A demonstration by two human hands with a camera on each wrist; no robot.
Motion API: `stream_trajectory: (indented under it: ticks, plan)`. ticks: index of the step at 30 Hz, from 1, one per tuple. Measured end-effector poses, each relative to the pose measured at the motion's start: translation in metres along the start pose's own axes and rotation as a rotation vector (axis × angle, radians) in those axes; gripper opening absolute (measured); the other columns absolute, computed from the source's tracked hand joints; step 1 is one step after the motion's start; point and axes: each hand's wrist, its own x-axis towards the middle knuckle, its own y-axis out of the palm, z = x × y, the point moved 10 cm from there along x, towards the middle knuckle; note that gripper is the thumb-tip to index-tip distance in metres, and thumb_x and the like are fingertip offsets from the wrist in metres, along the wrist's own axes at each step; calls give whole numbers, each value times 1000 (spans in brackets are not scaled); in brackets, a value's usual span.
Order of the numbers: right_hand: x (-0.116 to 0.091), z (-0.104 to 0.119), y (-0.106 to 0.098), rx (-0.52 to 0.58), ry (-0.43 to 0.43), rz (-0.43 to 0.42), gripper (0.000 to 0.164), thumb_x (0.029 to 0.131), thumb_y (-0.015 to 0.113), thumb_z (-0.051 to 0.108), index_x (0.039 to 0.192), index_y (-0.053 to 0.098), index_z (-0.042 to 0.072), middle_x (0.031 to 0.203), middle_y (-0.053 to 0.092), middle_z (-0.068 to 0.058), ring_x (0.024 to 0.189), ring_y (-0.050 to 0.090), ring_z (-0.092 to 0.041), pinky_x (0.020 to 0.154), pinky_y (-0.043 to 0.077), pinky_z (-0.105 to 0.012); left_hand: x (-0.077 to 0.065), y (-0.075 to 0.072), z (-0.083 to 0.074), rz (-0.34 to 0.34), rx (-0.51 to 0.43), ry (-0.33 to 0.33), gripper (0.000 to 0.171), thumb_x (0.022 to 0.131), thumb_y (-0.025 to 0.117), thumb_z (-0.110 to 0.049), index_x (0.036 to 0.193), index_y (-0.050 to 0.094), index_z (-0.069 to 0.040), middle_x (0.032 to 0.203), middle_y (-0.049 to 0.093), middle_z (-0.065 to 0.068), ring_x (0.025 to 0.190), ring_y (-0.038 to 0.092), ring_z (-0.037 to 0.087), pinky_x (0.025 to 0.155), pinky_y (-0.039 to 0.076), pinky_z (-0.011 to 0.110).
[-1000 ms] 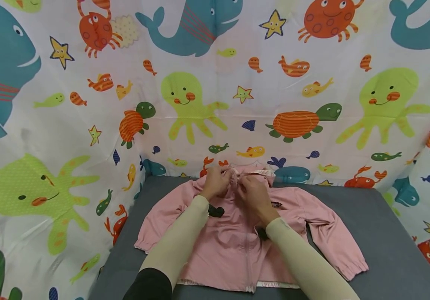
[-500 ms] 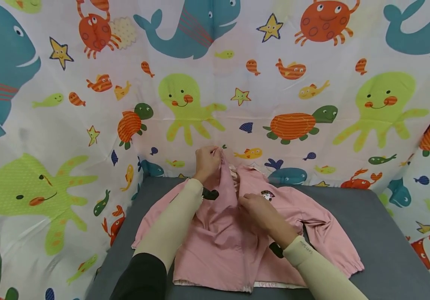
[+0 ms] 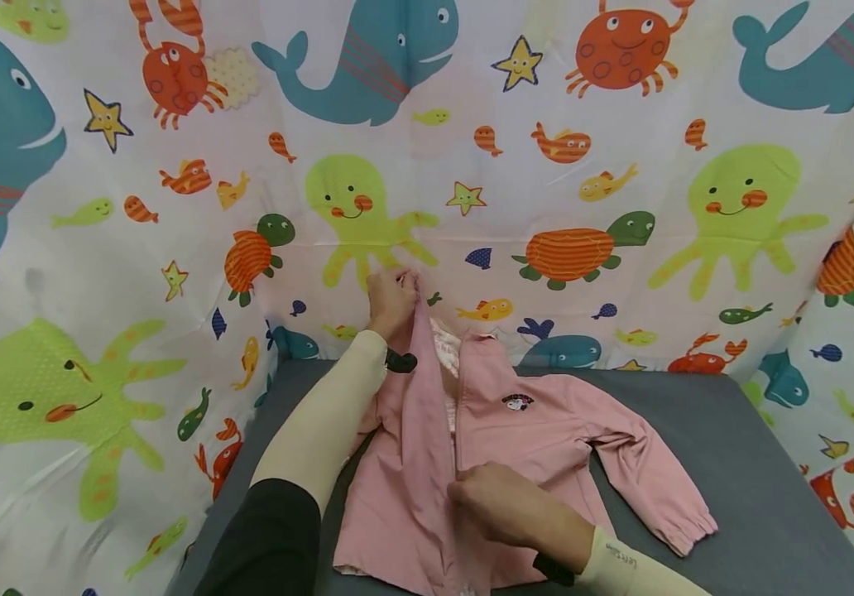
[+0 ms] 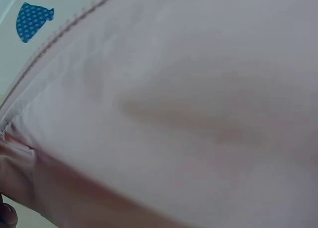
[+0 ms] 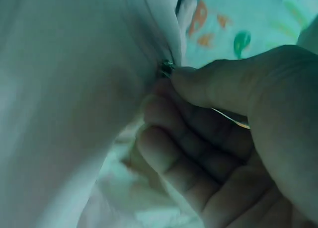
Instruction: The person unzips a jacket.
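Observation:
A pink zip-up jacket (image 3: 531, 451) lies spread front up, its front parted from the collar down to the right hand, with the pale printed lining (image 3: 446, 352) showing. My left hand (image 3: 391, 300) grips the collar's left side and holds it raised, pulling that front panel up into a fold. In the left wrist view the jacket's fabric (image 4: 164, 89) fills most of the picture, with a row of zipper teeth (image 4: 59, 37) along its edge. Low on the front, my right hand (image 3: 501, 505) pinches the small metal zipper pull (image 5: 166, 68) between thumb and forefinger.
The jacket lies on a grey tabletop (image 3: 725, 463). Behind it and at both sides hangs a white curtain (image 3: 397, 232) printed with sea animals. One sleeve (image 3: 643, 463) stretches out to the right, while the left arm covers much of the other. A small dark emblem (image 3: 518, 402) marks the chest.
The right hand has moved from the collar down the front, and the zip has parted behind it. The left hand has lifted the collar up and left.

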Motion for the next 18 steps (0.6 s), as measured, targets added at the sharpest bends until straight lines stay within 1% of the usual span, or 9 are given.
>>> stream_trajectory:
  ticks: [3,5,7,9,10,11,14,16,18]
  plan:
    - [-8,24,16,45,-54,52,21,88,85,14,79,70,26,71,64,12,64,59,-3,59,50,-22,4,-10,-1,-58,-10,5,24,106,68,-14,108,86,0,101,83,19,96,81,36,90,64,49]
    - [-13,39,27,120,-96,88,17,87,86,17,81,75,29,71,64,18,61,52,6,58,45,-15,5,-17,-2,-102,-16,13,22,105,69,-13,107,86,1,101,83,19,97,80,37,91,63,50]
    - [-16,50,34,163,-131,91,16,89,86,21,81,77,32,69,63,23,58,43,12,57,39,-10,6,-21,-3,-124,-23,21,21,104,71,-13,106,86,0,102,83,18,98,80,37,92,63,50]
    - [-17,56,37,205,-143,87,17,90,85,22,80,77,34,68,61,26,57,34,15,57,35,-7,8,-23,-2,-128,-29,27,20,104,72,-13,106,87,0,103,83,18,99,80,38,92,62,51]
    - [-16,58,38,217,-144,85,17,90,84,23,79,77,34,67,59,25,57,32,15,56,33,-7,8,-24,-2,-128,-33,30,20,104,72,-14,106,87,-1,103,83,18,99,80,38,92,62,51]
    - [-16,59,38,197,-149,73,19,89,84,24,77,74,34,66,57,25,57,30,13,56,32,-8,8,-25,-1,-126,-38,31,20,104,72,-14,107,87,-1,104,83,19,100,80,38,93,62,51]
    - [-16,61,39,138,-142,50,24,86,85,25,70,70,34,62,55,23,53,32,10,52,34,-11,7,-25,5,-122,-37,27,21,106,71,-17,106,87,-2,103,83,19,99,79,37,91,62,50]
    - [-16,62,42,122,-123,64,25,85,84,27,67,68,33,60,56,22,51,33,10,51,34,-13,4,-23,8,-91,-51,15,23,106,70,-19,109,86,-2,106,82,19,101,78,36,92,62,50]
    - [-19,62,46,143,-105,92,25,86,82,28,65,69,33,60,57,22,51,35,11,51,34,-12,-3,-18,13,-23,-73,-11,27,108,67,-21,112,84,-1,114,78,21,109,73,38,97,58,50]
